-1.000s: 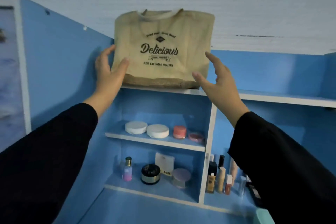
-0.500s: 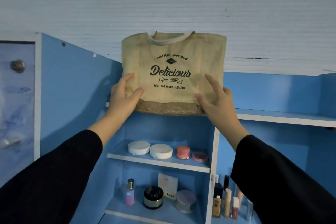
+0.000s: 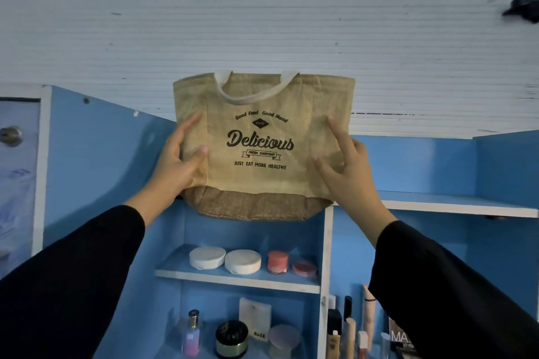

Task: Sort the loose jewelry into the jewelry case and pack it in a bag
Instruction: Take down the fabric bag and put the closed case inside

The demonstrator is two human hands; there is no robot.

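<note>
We hold the burlap bag (image 3: 262,143) upright at the front edge of the top shelf (image 3: 455,207), left hand (image 3: 178,166) gripping one side, right hand (image 3: 347,172) on the other, fingers (image 3: 338,134) spread. Its base overhangs the edge; if the grip loosens, it could fall onto the compacts (image 3: 224,259) below.

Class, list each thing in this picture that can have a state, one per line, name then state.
Jute bag: upright, held at both sides, base at the top shelf edge.
Left hand: grip closed on the bag's left side.
Right hand: fingers spread against the bag's right side.
White compacts: closed, side by side on the shelf.
Black jar: lidded, upright.
</note>
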